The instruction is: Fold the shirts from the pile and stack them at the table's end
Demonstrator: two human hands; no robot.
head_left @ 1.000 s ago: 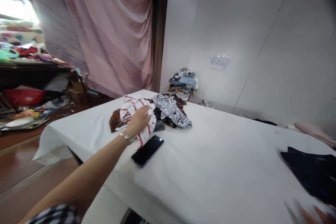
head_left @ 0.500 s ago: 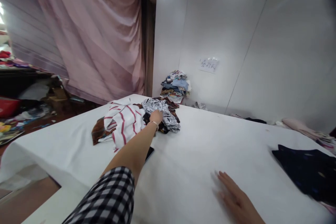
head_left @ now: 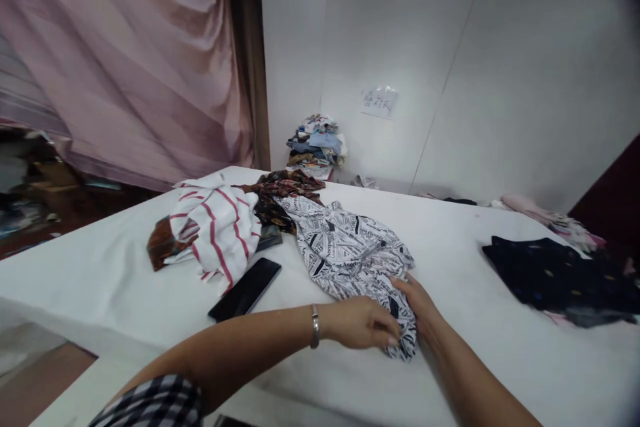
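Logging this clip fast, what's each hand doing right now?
Left hand: closed on the near edge of the black-and-white printed garment.
Right hand: gripping the same garment's edge.

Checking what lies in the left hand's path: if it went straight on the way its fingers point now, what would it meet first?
The left hand points right, fingertips already on the black-and-white printed garment. Just beyond is the right hand, likely the next contact, though depth is hard to judge.

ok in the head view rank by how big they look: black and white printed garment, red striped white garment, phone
1. black and white printed garment, spread out
2. red striped white garment, bunched, so only somewhat smaller
3. phone, clearly smallest
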